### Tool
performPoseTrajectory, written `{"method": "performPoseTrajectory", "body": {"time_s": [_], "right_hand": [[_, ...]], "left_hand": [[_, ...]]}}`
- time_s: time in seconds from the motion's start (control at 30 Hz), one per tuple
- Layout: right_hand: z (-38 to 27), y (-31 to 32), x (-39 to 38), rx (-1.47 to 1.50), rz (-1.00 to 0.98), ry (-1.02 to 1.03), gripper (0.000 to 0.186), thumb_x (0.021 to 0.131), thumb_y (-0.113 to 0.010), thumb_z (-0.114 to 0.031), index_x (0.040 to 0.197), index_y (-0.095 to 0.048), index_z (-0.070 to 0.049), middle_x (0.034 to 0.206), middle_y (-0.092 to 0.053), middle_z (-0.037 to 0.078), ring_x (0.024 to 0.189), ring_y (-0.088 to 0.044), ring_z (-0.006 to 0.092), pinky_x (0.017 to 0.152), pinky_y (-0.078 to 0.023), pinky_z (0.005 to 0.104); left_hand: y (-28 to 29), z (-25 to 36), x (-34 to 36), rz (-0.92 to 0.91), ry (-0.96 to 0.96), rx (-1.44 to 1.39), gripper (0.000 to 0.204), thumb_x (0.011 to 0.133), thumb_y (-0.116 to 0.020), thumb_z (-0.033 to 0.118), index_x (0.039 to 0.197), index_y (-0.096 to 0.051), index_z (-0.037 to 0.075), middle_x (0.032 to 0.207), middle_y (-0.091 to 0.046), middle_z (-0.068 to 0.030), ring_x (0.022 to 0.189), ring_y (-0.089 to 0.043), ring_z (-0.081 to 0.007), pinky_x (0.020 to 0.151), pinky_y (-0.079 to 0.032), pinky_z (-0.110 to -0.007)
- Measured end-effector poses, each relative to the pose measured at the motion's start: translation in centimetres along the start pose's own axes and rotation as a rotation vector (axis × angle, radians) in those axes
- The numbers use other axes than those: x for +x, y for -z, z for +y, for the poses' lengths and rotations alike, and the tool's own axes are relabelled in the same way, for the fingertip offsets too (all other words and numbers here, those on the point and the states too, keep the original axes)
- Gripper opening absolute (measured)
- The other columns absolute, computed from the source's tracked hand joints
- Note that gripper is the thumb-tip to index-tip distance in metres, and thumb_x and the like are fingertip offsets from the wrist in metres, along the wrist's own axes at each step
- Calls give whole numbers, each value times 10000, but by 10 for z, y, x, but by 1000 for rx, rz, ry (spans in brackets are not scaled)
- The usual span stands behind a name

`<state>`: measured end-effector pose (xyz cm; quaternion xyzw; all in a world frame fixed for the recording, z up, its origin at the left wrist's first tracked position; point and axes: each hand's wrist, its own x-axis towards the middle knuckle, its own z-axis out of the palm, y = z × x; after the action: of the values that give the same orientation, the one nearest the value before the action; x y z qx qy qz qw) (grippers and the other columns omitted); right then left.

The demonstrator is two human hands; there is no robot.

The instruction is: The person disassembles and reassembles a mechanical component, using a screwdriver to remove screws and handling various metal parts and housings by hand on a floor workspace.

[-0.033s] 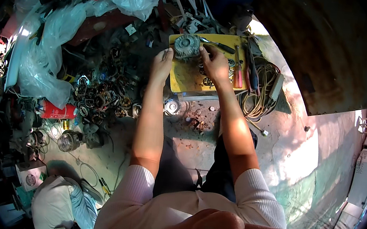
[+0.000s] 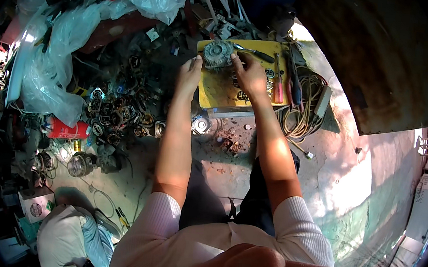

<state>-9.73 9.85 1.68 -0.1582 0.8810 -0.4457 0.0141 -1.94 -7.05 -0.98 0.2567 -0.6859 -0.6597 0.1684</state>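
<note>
A round grey finned metal housing (image 2: 217, 54), like a motor cover, lies at the far left of a yellow board (image 2: 217, 92). My right hand (image 2: 251, 78) is closed at its right rim, thumb against the metal; the other fingers are partly hidden. By the board's left edge is my left hand (image 2: 188, 77), its thumb pressed up against the curled fingers. What it holds, if anything, I cannot make out. A dark-handled ratchet wrench (image 2: 258, 53) lies behind my right hand. Two screwdrivers (image 2: 279, 91) and small dark ring-shaped parts (image 2: 243, 95) are on the board's right side.
A coiled cable (image 2: 302, 116) lies right of the board. Scrap motor parts (image 2: 117, 110) heap up on the left, near a red bottle (image 2: 68, 129) and clear plastic sheeting (image 2: 57, 65). A rusty metal panel (image 2: 382, 73) stands at right. Another person (image 2: 70, 238) is at lower left.
My right thumb has shifted very slightly left along the rim of the housing. Otherwise both arms and the things around them look the same.
</note>
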Motion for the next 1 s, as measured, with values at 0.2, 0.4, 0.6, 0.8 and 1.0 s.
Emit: {"method": "performPoseTrajectory", "body": {"time_s": [0.2, 0.4, 0.6, 0.8, 1.0], "right_hand": [[-10, -8, 8, -330, -53, -123, 789, 826, -504, -756, 1110, -715, -50, 1012, -698, 238, 1012, -665, 374, 901, -505, 427], [-7, -16, 13, -258, -69, -209, 837, 736, -587, -786, 997, -730, -4, 917, -706, 244, 941, -682, 378, 854, -517, 428], [-1, -13, 15, 1, -151, -258, 754, 705, -684, -709, 936, -731, 7, 911, -715, 228, 943, -688, 365, 860, -519, 409], [4, -12, 7, 285, -94, -143, 683, 700, -793, -549, 1122, -698, -21, 1001, -715, 194, 989, -687, 293, 909, -498, 364], [5, -2, 0, 770, -172, 56, 718, 759, -833, -127, 1364, -487, 47, 1277, -605, 162, 1140, -592, 225, 968, -479, 345]], "left_hand": [[-4, 5, 4, -5, 23, -24, 497, 1014, -488, 405, 1160, -636, -46, 1102, -681, -104, 1024, -598, -165, 895, -446, -314], [-13, 18, -5, -16, 142, -44, 516, 1019, -477, 420, 1192, -622, -44, 1116, -672, -99, 1044, -581, -153, 913, -436, -305], [-15, 16, -5, -38, 155, -6, 559, 1016, -463, 451, 1219, -608, -50, 1159, -657, -113, 1062, -579, -176, 929, -428, -301], [-15, 15, -16, -41, 170, -100, 636, 1002, -436, 528, 1302, -564, -18, 1272, -601, -147, 1187, -527, -209, 978, -405, -339], [-16, 30, -47, -21, -27, -148, 670, 1004, -413, 550, 1347, -509, -18, 1338, -559, -162, 1247, -498, -229, 1017, -385, -341]]}}
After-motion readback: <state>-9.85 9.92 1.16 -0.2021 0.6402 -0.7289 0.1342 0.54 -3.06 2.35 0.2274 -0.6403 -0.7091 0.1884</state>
